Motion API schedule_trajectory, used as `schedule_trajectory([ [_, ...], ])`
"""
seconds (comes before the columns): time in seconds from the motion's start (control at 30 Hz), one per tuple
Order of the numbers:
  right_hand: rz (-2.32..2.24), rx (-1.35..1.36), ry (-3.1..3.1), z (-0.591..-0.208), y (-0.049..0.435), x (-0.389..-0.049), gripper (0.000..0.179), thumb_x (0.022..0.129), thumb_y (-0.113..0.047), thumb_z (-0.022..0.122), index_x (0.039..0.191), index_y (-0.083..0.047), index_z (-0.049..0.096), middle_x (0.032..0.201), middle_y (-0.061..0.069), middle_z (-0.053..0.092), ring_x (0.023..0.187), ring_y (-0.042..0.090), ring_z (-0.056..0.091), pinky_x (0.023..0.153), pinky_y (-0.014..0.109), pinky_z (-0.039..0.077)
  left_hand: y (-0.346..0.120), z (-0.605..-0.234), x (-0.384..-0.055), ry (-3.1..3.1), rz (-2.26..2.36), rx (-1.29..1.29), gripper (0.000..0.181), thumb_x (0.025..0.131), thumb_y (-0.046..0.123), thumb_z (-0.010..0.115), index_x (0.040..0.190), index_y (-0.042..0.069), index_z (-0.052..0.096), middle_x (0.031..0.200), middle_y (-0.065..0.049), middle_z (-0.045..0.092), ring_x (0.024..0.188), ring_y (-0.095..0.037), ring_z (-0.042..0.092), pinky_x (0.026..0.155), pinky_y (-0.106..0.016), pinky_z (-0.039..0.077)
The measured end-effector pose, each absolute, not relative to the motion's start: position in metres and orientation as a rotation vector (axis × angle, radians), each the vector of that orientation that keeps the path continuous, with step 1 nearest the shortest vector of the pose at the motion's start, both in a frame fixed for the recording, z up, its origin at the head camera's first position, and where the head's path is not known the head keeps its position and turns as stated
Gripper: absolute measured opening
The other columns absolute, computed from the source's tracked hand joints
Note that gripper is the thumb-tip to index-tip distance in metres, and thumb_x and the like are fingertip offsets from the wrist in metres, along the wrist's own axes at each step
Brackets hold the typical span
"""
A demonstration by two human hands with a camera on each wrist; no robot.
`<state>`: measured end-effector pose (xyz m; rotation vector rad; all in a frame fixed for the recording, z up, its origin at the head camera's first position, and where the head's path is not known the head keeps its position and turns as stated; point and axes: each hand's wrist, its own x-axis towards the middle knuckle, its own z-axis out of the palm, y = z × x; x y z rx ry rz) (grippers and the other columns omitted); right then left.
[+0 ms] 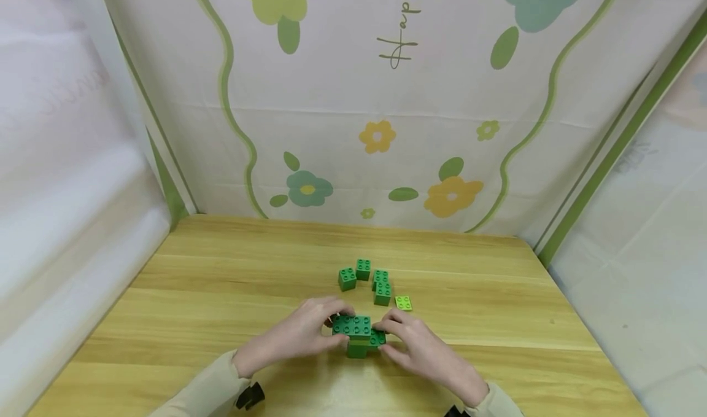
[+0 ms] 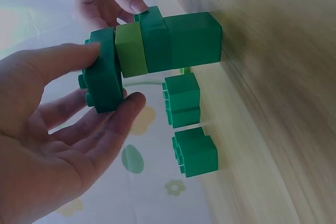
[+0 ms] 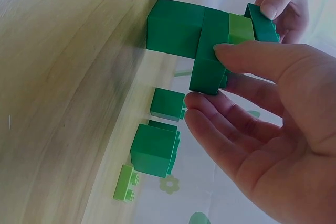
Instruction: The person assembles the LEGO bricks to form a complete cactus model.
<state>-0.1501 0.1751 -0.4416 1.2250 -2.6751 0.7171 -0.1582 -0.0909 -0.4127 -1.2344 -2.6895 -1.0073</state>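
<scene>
A small stack of toy building bricks stands on the table between the hands. Its base is a tall green brick [image 2: 194, 40], with a long green brick [image 3: 210, 51] across it and a lime brick [image 2: 131, 50] above that. The left hand [image 1: 316, 326] pinches the long top green brick [image 1: 351, 326] between thumb and fingers. In the left wrist view this top brick sits slightly tilted against the lime one, a thin gap showing at one side. My right hand [image 1: 415, 344] grips the jutting end of the lower long brick, thumb on one side and fingers on the other.
Several loose green bricks [image 1: 347, 279] sit on the wooden table [image 1: 221, 276] just beyond the stack. A flat lime brick [image 1: 404, 303] lies to their right. A white cloth with printed flowers [image 1: 378, 136] rises at the table's far edge, and more cloth hangs at both sides.
</scene>
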Motion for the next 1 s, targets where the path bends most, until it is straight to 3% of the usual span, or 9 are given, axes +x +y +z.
schedule_trajectory([
  [0.13,0.726,1.233,-2.671,-0.4414,0.1746,-0.1495,0.031,0.086,-0.013,0.075,0.116,-0.007,0.069,0.106,-0.002,0.064,0.095,0.007,0.063,0.082,0.018,0.058,-0.0898,-0.4139,-0.1598,-2.677,-1.079,-1.223,0.030,0.082,0.008,0.077,0.111,0.005,0.067,0.102,-0.006,0.072,0.081,-0.001,0.061,0.068,-0.013,0.056],
  [0.3,0.737,1.234,-2.676,-0.4416,0.1744,-0.1493,0.030,0.087,-0.014,0.075,0.116,-0.007,0.069,0.106,-0.002,0.063,0.094,0.007,0.063,0.081,0.019,0.059,-0.0895,-0.4137,-0.1597,-2.682,-1.082,-1.209,0.032,0.082,0.008,0.076,0.113,0.006,0.069,0.105,-0.006,0.072,0.080,0.000,0.058,0.065,-0.012,0.053],
  [0.67,0.745,1.249,-2.650,-0.4424,0.1754,-0.1501,0.031,0.086,-0.013,0.075,0.116,-0.006,0.069,0.106,-0.001,0.063,0.093,0.006,0.062,0.079,0.020,0.059,-0.0884,-0.4148,-0.1574,-2.698,-1.083,-1.173,0.034,0.081,0.007,0.075,0.114,0.006,0.069,0.108,-0.006,0.072,0.082,-0.002,0.058,0.066,-0.014,0.054],
  [1.0,0.741,1.262,-2.620,-0.4418,0.1747,-0.1493,0.031,0.086,-0.013,0.076,0.115,-0.006,0.069,0.105,-0.001,0.063,0.092,0.006,0.062,0.078,0.022,0.060,-0.0883,-0.4151,-0.1561,-2.660,-0.966,-1.221,0.033,0.083,0.010,0.075,0.115,0.008,0.066,0.109,-0.003,0.071,0.088,-0.004,0.061,0.075,-0.020,0.057],
])
